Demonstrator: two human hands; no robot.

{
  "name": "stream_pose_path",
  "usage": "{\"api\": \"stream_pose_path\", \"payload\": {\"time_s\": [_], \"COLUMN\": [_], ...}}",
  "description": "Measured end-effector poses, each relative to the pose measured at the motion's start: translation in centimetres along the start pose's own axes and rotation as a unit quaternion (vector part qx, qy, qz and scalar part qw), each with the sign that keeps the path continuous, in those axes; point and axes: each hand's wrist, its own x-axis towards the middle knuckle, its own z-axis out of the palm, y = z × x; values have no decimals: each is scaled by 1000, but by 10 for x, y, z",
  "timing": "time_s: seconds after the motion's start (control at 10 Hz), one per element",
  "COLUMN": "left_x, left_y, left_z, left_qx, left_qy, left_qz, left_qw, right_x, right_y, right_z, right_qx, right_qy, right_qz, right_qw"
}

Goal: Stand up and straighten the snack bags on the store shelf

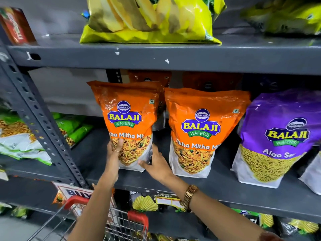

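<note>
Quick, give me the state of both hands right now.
Left hand: grips the lower left edge of the left orange Tikha Mitha Mix bag.
Right hand: grips that bag's lower right corner.

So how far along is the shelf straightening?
Done: the right Tikha Mitha Mix bag and the Aloo Sev bag stand upright. In hand: left hand and right hand grip the left Tikha Mitha Mix bag. Left: the yellow chip bag on the upper shelf and green bags at left lie flat.

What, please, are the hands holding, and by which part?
The left orange bag, low down: left hand at its left edge, right hand at its right corner.
</note>
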Motion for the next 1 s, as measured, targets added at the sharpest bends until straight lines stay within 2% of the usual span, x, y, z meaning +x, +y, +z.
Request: {"api": "stream_pose_path", "payload": {"time_s": [0.2,0.5,0.6,0.7,0.8,0.9,1.0], "left_x": [-3,-5,-7,-12,-23,-45,-65], "left_y": [-1,-5,-3,-2,0,13,32], "left_z": [0,6,8,15,22,38,60], "left_qx": [-10,-12,-7,-26,-40,52,146], "left_qy": [-20,3,26,111,196,248,265], "left_qz": [19,23,25,29,81,191,282], "left_qw": [1000,1000,999,993,976,948,910], "right_x": [1,0,-4,-14,-31,-57,-80], "right_y": [7,10,8,2,0,-11,-16], "right_z": [4,4,2,-6,-22,-45,-73], "right_qx": [-26,-33,-30,-45,-31,2,8], "right_qy": [21,19,38,85,144,202,281], "right_qz": [-5,11,-12,-49,-98,-146,-218], "right_qw": [999,999,999,994,984,968,935]}}
